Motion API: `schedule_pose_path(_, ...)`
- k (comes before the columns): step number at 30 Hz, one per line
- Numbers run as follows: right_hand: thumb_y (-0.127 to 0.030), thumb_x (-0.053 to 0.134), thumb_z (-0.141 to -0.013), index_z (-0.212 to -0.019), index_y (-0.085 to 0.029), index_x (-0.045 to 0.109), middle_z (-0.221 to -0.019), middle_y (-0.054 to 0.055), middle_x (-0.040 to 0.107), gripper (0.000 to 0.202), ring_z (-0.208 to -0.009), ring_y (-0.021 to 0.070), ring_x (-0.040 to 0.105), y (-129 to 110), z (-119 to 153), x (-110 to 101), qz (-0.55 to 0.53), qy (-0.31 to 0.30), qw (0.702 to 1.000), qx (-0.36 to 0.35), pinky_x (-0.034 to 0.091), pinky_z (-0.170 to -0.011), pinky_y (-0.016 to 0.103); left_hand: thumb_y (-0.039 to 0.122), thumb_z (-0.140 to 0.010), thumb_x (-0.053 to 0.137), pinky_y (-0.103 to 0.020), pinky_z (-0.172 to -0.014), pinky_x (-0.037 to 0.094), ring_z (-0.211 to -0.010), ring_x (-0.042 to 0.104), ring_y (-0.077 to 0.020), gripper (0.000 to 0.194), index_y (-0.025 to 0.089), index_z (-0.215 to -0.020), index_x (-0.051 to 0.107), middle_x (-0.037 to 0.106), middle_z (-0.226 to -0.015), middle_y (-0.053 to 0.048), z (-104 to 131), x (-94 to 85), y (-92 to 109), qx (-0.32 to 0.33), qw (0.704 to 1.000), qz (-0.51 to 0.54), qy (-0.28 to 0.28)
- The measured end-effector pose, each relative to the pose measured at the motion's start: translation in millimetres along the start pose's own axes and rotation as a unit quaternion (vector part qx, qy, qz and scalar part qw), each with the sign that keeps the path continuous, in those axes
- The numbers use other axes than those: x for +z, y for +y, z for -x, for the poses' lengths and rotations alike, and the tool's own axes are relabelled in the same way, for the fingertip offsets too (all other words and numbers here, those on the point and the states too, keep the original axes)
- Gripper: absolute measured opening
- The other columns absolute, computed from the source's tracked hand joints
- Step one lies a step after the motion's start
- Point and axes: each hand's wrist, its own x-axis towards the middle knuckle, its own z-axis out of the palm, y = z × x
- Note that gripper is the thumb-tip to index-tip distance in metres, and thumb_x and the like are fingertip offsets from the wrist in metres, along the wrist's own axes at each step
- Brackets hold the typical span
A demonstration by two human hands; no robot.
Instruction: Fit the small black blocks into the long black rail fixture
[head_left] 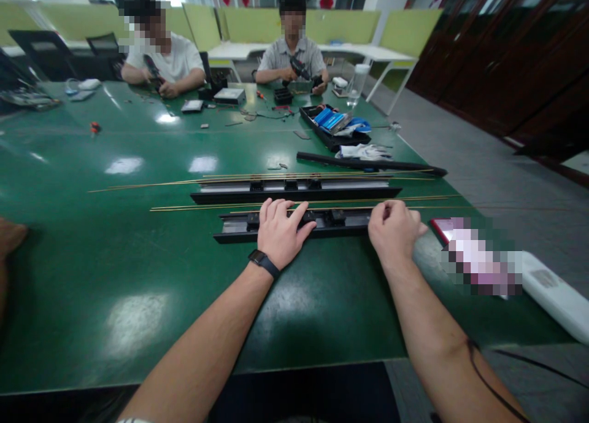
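A green table (115, 245) stretches right across, and at upper left there's a co-worker in white (177, 61)! Thin brass-coloured rods (184, 208) run rightward between two black rails. Here's the left hand (280, 229), fingers spread wide over the near rail (340, 231), the far rail (294, 195) just beyond. Now the right hand (396, 229), at the near rail's right end, fingers curled in; whether they pinch a rod, can't tell! Farthest right, a white device (554, 297).
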Motion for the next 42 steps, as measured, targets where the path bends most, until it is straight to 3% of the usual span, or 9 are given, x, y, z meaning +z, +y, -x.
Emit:
schedule_pose_path(11,-0.041,0.045,-0.099,-0.102,-0.022,0.067,-0.098,0.008,0.072,0.029,-0.1,0.0269,0.055,-10.0,11.9,0.4,-0.046,-0.036,0.994,-0.094,0.03,-0.091,0.041,0.054,-0.1,0.057,-0.055,-0.126,0.028,-0.132,0.055,-0.0307,0.046,0.029,-0.137,0.069,0.069,-0.129,-0.01,0.0,-0.9,0.3,-0.005,1.0,0.008,-0.004)
schedule_pose_path(19,-0.041,0.043,-0.099,-0.103,-0.021,0.069,-0.096,0.011,0.071,0.033,-0.101,0.0295,0.054,-3.7,4.8,0.8,-0.016,-0.013,0.999,-0.025,0.031,-0.09,0.044,0.053,-0.101,0.057,-0.054,-0.127,0.027,-0.133,0.054,-0.0307,0.046,0.028,-0.138,0.068,0.068,-0.129,-0.011,0.6,-1.8,1.1,-0.006,1.0,0.011,-0.005)
schedule_pose_path(31,-0.042,0.042,-0.101,-0.1,-0.022,0.069,-0.098,0.009,0.074,0.033,-0.102,0.0275,0.056,-10.8,13.2,1.2,-0.046,-0.042,0.992,-0.112,0.029,-0.092,0.041,0.051,-0.101,0.057,-0.055,-0.128,0.025,-0.135,0.053,-0.0306,0.045,0.029,-0.138,0.067,0.069,-0.13,-0.01,0.1,-3.4,2.5,-0.01,1.0,0.021,-0.009)
schedule_pose_path(36,-0.044,0.046,-0.099,-0.107,-0.022,0.07,-0.097,0.009,0.074,0.034,-0.102,0.0286,0.056,-7.0,8.4,0.9,-0.041,-0.029,0.996,-0.07,0.03,-0.092,0.042,0.051,-0.101,0.056,-0.054,-0.128,0.025,-0.134,0.054,-0.0301,0.045,0.028,-0.138,0.068,0.068,-0.13,-0.01,0.3,-2.9,2.2,-0.008,1.0,0.019,-0.007)
schedule_pose_path(39,-0.043,0.046,-0.099,-0.101,-0.022,0.071,-0.097,0.01,0.073,0.033,-0.102,0.0297,0.055,-5.1,5.7,0.6,-0.021,-0.02,0.999,-0.039,0.03,-0.09,0.043,0.052,-0.102,0.055,-0.054,-0.128,0.025,-0.134,0.053,-0.0302,0.045,0.028,-0.138,0.068,0.069,-0.129,-0.01,0.3,-2.9,2.2,-0.007,1.0,0.016,-0.008)
schedule_pose_path(42,-0.042,0.045,-0.099,-0.099,-0.022,0.071,-0.098,0.011,0.073,0.033,-0.102,0.0291,0.055,-6.3,7.0,0.4,-0.023,-0.021,0.998,-0.055,0.031,-0.09,0.042,0.051,-0.102,0.056,-0.054,-0.128,0.025,-0.135,0.053,-0.0304,0.044,0.028,-0.138,0.068,0.069,-0.129,-0.01,0.2,-3.5,2.7,-0.009,1.0,0.016,-0.008)
